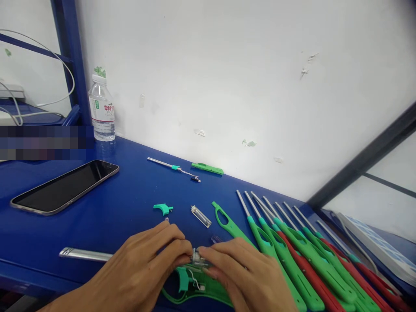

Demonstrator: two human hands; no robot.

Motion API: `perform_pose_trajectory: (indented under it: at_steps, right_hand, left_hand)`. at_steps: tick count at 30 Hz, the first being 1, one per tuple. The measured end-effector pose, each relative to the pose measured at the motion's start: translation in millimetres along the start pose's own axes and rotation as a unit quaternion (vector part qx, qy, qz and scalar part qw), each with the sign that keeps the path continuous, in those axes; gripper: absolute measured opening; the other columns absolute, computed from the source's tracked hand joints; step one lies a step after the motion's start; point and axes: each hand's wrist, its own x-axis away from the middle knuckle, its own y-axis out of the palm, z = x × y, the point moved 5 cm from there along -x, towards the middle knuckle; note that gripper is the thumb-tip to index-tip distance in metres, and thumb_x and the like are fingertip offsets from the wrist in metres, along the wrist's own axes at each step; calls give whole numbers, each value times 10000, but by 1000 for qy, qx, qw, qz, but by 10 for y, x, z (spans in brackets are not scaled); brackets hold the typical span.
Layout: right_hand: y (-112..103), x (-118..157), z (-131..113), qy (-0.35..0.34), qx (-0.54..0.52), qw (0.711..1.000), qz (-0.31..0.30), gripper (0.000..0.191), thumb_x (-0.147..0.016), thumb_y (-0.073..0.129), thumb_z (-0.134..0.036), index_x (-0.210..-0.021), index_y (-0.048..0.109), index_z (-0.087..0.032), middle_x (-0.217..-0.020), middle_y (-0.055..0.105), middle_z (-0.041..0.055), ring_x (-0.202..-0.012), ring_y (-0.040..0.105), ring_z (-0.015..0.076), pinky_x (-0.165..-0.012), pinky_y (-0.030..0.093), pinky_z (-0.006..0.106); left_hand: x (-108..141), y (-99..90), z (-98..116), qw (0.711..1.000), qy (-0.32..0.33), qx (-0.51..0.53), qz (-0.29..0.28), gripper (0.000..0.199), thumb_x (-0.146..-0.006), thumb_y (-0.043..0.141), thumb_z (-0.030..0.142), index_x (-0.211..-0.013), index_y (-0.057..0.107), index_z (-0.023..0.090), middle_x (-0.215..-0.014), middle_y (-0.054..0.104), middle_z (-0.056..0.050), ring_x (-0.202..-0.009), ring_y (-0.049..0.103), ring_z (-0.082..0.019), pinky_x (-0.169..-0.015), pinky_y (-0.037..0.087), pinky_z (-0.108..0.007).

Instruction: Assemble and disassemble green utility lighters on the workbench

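Observation:
A small clear part (pixel 196 256) with a whitish top is pinched between my left hand (pixel 146 260) and my right hand (pixel 240 268). Below the fingers lies an open green handle shell (pixel 208 291), with a teal trigger (pixel 182 279) and thin white wires inside it. From under my left hand a silver metal tube (pixel 85 254) sticks out to the left. Just beyond the hands are a loose teal trigger (pixel 162 209) and a clear fuel tank (pixel 200 216). A green handle half (pixel 232 226) runs behind my right hand.
Several green and red long-necked lighters (pixel 292 242) lie at the right. A metal rod with wires (pixel 164 164) and a green shell piece (pixel 208 168) are near the wall. At the left are a phone (pixel 65 187) and a water bottle (pixel 102 110).

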Motion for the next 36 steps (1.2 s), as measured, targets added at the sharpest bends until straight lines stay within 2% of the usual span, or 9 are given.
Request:
perform_pose_trajectory:
  at_steps: [4, 8, 12, 18, 21, 24, 27, 33, 36]
  right_hand:
    - [10, -6, 30, 20, -7, 1000, 10, 245, -1249, 602, -256, -1447, 727, -326, -1155, 892, -7, -894, 865, 202, -715, 682, 263]
    - [-7, 4, 39, 39, -21, 999, 18, 257, -1246, 605, -261, -1451, 738, -341, -1174, 893, -9, -911, 865, 198, -779, 712, 251]
    - [-8, 4, 30, 38, -33, 999, 15, 266, -1249, 610, -283, -1472, 736, -355, -1162, 892, -2, -910, 864, 206, -746, 703, 255]
    - [19, -22, 23, 25, -41, 999, 0, 298, -1246, 588, -252, -1493, 709, -366, -1181, 888, -1, -913, 859, 223, -699, 685, 283]
    - [24, -34, 24, 20, -44, 999, -6, 308, -1236, 590, -223, -1487, 710, -355, -1189, 892, -8, -927, 862, 220, -691, 680, 278]
    - [7, -32, 16, 6, -47, 999, -2, 340, -1190, 609, -147, -1455, 722, -330, -1180, 895, -7, -930, 861, 220, -734, 695, 270]
    - [-3, -19, 20, 10, -55, 998, -6, 391, -1155, 628, -109, -1462, 716, -336, -1199, 892, 0, -955, 860, 229, -747, 697, 273]
    - [7, -19, 51, 39, -49, 998, -1, 331, -1213, 625, -204, -1472, 713, -390, -1198, 884, -28, -944, 861, 211, -751, 697, 271]
    - [24, -25, 73, 40, -27, 999, -2, 280, -1246, 591, -253, -1457, 722, -382, -1197, 886, -43, -954, 872, 192, -770, 702, 253]
  left_hand:
    - [-130, -29, 49, 1000, 6, -22, -9, 336, -1332, 345, 252, -1154, 629, 261, -958, 764, 43, -823, 741, -115, -835, 571, -213]
    - [-142, -59, 84, 998, 10, -53, 14, 334, -1335, 351, 248, -1209, 660, 267, -1029, 821, 46, -943, 801, -110, -981, 562, -201]
    - [-46, -54, 71, 998, 24, -52, 13, 374, -1264, 397, 69, -1302, 715, 262, -1117, 845, 49, -1043, 805, -91, -1188, 490, -170]
    - [33, -62, 61, 998, 11, -56, 26, 468, -1072, 461, -66, -1291, 712, 263, -1124, 827, 30, -1058, 804, -102, -1269, 496, -197]
    - [61, -32, 47, 1000, 4, -28, 5, 519, -1012, 479, -86, -1307, 719, 267, -1119, 811, 25, -1038, 808, -101, -1256, 530, -215]
    - [95, 2, 21, 1000, -9, -2, -4, 541, -1038, 444, -84, -1340, 727, 264, -1121, 789, 5, -1024, 793, -115, -1239, 562, -258]
    - [100, 19, 18, 1000, -13, 6, -2, 485, -1061, 463, -61, -1292, 735, 267, -1090, 775, 13, -969, 768, -117, -1163, 572, -241]
    - [-6, -28, 62, 1000, -7, -17, 7, 433, -1056, 478, -86, -1203, 685, 264, -1014, 769, 46, -878, 747, -113, -1120, 539, -212]
    - [-48, -64, 76, 999, -7, -39, 18, 384, -1109, 471, -61, -1165, 669, 264, -994, 765, 55, -849, 754, -104, -1090, 547, -217]
